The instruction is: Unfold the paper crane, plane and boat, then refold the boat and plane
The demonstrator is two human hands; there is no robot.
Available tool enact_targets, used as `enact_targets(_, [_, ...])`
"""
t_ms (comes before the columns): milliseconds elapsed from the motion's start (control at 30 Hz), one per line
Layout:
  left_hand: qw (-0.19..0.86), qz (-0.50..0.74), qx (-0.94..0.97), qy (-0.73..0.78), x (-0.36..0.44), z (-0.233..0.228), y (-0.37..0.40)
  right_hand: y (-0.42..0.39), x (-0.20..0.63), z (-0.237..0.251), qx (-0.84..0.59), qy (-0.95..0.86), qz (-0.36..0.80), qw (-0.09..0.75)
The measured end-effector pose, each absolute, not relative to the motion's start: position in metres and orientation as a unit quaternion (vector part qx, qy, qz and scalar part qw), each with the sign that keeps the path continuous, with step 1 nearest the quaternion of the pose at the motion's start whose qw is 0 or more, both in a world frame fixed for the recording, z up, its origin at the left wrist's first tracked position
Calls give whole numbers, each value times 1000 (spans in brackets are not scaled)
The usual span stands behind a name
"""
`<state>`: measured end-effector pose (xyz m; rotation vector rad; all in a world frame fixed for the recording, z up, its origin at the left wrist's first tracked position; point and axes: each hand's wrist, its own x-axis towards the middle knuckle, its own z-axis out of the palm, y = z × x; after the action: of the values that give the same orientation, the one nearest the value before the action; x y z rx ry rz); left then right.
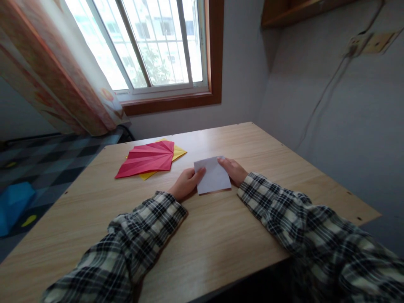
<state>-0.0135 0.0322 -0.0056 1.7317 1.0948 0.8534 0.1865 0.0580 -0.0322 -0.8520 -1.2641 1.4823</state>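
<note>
I am pinching the white paper (213, 175) with my left hand (185, 183) and right hand (234, 170), fingers bent on both side edges, keeping it flat on the table (221, 235).

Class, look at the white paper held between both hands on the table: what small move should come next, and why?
Probably press the white paper flat and run a finger along its edge. Left hand and right hand pinch opposite sides, and it lies on the table, apparently folded over.
</note>
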Motion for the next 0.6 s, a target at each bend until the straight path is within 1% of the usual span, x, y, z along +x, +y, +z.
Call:
enact_targets(167, [430,358,699,445,-13,-2,31,64,188,-37,-345,-532,589,501])
enact_targets(267, [378,378,720,443,-13,-2,32,65,188,-38,-345,-541,578,504])
enact_targets(367, [333,403,728,444,-14,-5,34,63,188,-35,-333,-542,590,498])
enact_targets(600, [348,411,721,436,-15,-9,36,63,190,-35,-368,-533,572,504])
